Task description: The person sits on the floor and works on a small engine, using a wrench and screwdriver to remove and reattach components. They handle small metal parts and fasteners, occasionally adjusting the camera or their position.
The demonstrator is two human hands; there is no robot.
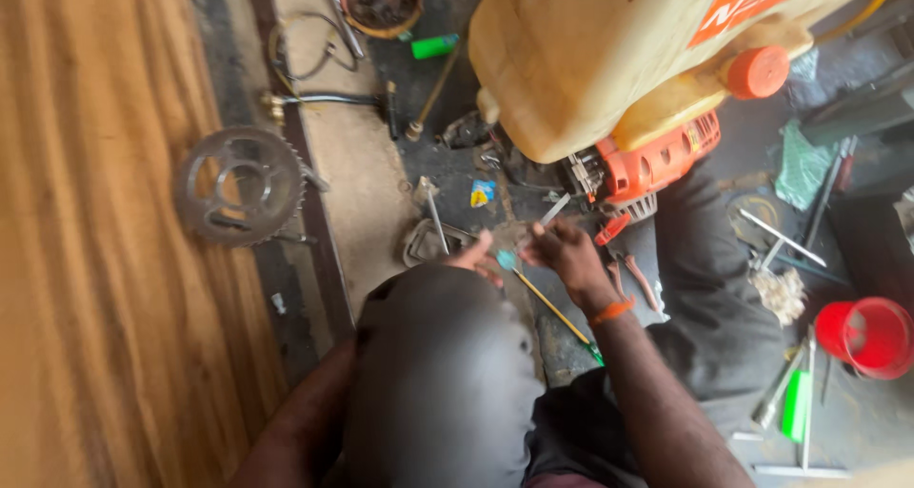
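Pinching a small teal part (pixel 506 258) between both hands | left hand (pixel 473 257) closed on it past the knee | right hand (pixel 562 250) gripped too | yellow rod (pixel 550 305) just under right hand | orange engine (pixel 647 169) just beyond the hands

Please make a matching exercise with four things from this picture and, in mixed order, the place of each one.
Things:
1. sprocket
2. red bucket
3. yellow tank
4. small turquoise piece

Places:
a. top middle, above the hands
b. between the left hand and the right hand
c. left, by the wooden board
d. right edge

Pairs: 1-c, 2-d, 3-a, 4-b
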